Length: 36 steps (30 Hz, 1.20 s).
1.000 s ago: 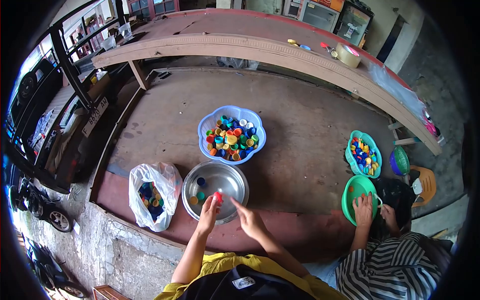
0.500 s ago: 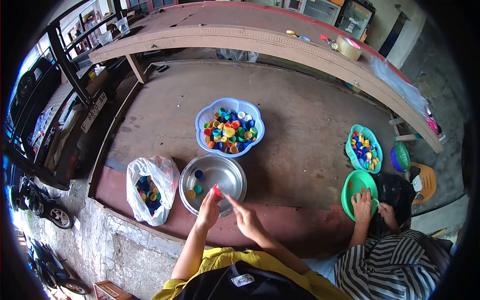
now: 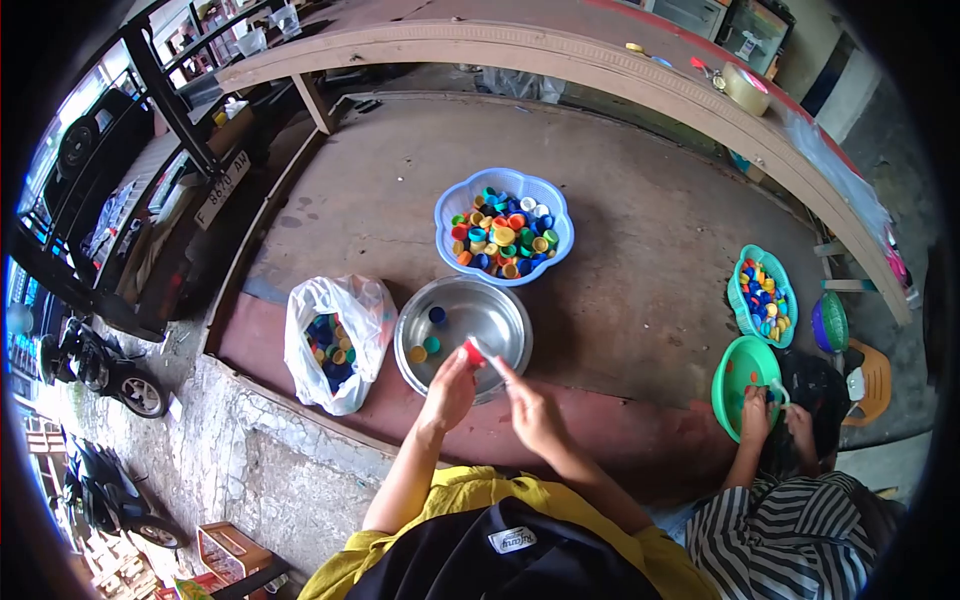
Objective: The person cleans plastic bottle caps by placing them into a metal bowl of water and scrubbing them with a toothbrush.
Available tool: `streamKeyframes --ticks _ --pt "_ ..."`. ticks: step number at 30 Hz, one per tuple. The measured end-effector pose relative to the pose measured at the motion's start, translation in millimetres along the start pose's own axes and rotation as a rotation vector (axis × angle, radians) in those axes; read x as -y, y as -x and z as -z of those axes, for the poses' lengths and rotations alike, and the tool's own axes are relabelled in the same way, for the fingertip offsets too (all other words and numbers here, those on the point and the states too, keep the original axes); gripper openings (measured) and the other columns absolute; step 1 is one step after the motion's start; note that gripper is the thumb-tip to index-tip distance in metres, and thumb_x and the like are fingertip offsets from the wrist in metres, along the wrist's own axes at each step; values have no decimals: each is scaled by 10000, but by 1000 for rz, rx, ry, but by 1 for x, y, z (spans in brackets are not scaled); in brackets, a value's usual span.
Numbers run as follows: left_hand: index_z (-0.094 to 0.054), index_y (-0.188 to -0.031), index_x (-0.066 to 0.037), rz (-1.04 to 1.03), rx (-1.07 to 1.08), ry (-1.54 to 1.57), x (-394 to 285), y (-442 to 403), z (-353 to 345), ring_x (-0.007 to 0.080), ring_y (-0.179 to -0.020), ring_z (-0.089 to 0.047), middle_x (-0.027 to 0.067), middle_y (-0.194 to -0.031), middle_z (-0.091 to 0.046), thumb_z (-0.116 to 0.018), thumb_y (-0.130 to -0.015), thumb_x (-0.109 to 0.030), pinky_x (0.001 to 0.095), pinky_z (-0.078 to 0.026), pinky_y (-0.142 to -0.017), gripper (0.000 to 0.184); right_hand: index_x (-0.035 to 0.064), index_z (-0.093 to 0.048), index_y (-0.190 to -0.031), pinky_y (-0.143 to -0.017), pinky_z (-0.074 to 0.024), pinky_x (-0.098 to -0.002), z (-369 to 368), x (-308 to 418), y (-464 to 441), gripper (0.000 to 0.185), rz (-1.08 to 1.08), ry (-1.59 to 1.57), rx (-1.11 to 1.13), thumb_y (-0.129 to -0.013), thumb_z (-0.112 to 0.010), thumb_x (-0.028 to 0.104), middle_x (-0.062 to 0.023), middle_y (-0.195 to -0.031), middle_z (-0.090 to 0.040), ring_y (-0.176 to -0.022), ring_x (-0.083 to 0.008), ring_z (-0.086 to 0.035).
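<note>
Over the near edge of a steel bowl [image 3: 512, 300], my left hand [image 3: 452, 388] holds a red cap [image 3: 473, 350] up in its fingers. My right hand [image 3: 536, 412] is closed just to the right, its forefinger pointing toward the red cap; whether it grips a small tool is too small to tell. Inside the bowl lie a blue cap [image 3: 437, 315], a green cap [image 3: 432, 344] and a yellow cap [image 3: 417, 354]. Behind the bowl stands a blue basket [image 3: 449, 205] full of mixed caps. Left of it is a white plastic bag [image 3: 373, 310] with more caps.
At the right, a co-worker's hands [image 3: 757, 412] work over a green basin [image 3: 727, 366], with a teal basket [image 3: 739, 304] of caps behind it. A raised wooden beam [image 3: 560, 46] crosses the far side of the brown table [image 3: 640, 230]. Tape [image 3: 747, 90] lies beyond it.
The view has shifted, so the table's things appear farther right and higher. My hands stay close together at the red cap. The co-worker's left hand has lifted and closed over the green basin.
</note>
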State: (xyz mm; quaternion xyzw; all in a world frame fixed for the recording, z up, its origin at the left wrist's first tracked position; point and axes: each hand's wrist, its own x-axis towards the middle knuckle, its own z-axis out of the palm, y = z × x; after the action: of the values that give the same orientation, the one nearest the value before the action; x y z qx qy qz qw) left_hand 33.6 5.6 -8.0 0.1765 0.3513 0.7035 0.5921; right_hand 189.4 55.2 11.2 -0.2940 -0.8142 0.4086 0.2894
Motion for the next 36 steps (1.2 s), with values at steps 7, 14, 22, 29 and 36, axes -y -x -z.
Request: streamKeyframes --ticks 7,14,22,29,36 --pt "-500 -1084 -112 1 -17 68 10 -5 3 98 -851 -433 -7 -955 -513 -316 -961 -412 255 -308 -730 373 117 -458 -1301 -619 -461 -361 3 15 -4 467 74 84 13 -852 -467 -10 -230 -763 -584 -673 -355 -585" --pt "-497 -1066 -120 12 -147 36 10 -7 -12 122 -788 -430 -1 -919 -509 -287 -968 -403 273 -321 -731 365 85 -463 -1292 -633 -479 -326 1 16 -8 457 90 104 -4 -848 -483 -22 -212 -766 -611 -672 -277 -626" --pt "-506 -1066 -88 16 -57 -14 18 -12 12 100 -787 -419 1 -921 -519 -285 -971 -409 254 -317 -737 401 81 -452 -1301 -644 -470 -303 -4 17 -6 446 31 36 25 -867 -460 -22 -222 -853 -614 -678 -204 -611" --pt "-529 -1033 -75 -33 -154 -205 13 -10 -5 78 -720 -388 -13 -841 -487 -261 -974 -415 224 -315 -675 437 22 -424 -1299 -778 -476 -333 -3 3 8 388 -46 252 186 -912 -410 22 -220 -1105 -585 -901 -251 -628" --pt "-491 -1052 -80 48 -60 -60 19 -11 1 124 -803 -427 9 -877 -485 -298 -964 -415 264 -317 -722 397 124 -440 -1315 -622 -471 -371 -1 9 -5 471 69 307 94 -865 -457 -13 -186 -803 -611 -648 -285 -602"
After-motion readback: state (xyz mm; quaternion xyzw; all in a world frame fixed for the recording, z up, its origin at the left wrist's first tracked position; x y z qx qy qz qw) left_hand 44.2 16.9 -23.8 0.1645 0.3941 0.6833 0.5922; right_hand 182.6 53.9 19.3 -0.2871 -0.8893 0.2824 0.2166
